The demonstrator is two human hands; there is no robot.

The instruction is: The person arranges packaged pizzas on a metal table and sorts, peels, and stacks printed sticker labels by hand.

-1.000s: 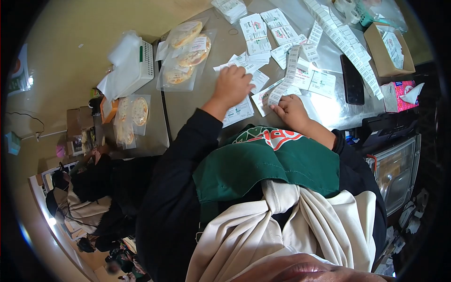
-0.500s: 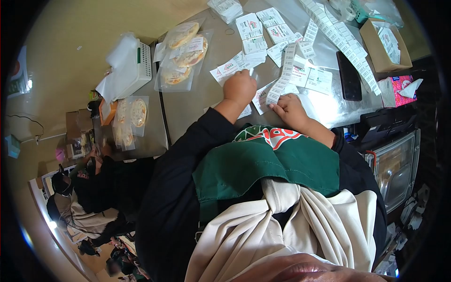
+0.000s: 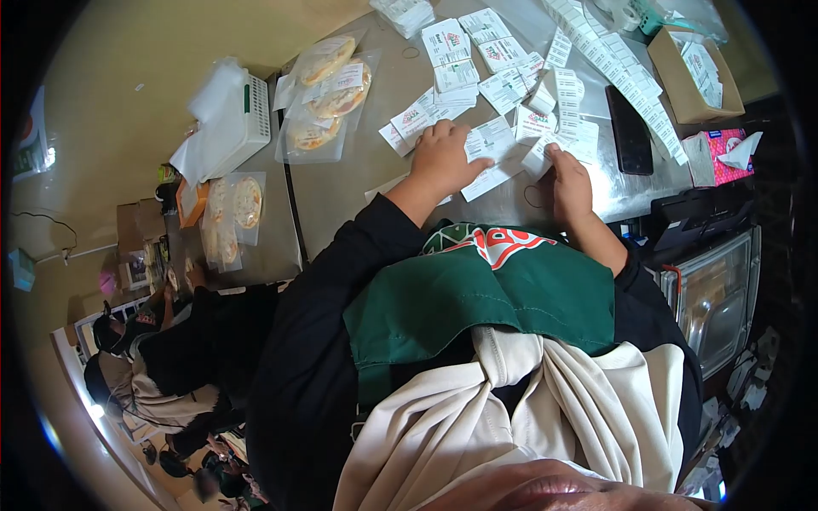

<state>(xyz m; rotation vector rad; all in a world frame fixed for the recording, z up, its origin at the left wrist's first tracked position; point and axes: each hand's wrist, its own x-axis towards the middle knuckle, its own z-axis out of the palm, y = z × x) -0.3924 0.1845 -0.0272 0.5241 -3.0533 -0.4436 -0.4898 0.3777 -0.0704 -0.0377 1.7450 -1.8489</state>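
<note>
The left hand [image 3: 441, 157] lies flat, fingers spread, pressing a printed label sheet [image 3: 492, 155] down on the steel desk [image 3: 358, 183] just ahead of the person. The right hand [image 3: 569, 180] has its fingertips pinched together on the near end of a folded strip of small labels [image 3: 558, 106], right of the sheet. The step in hand looks like peeling or tearing one label off the strip — the next move probably calls for a steady pull while the left hand keeps the sheet pinned. Bagged flatbreads [image 3: 328, 98] lie far left; a phone [image 3: 629, 128] rests right.
</note>
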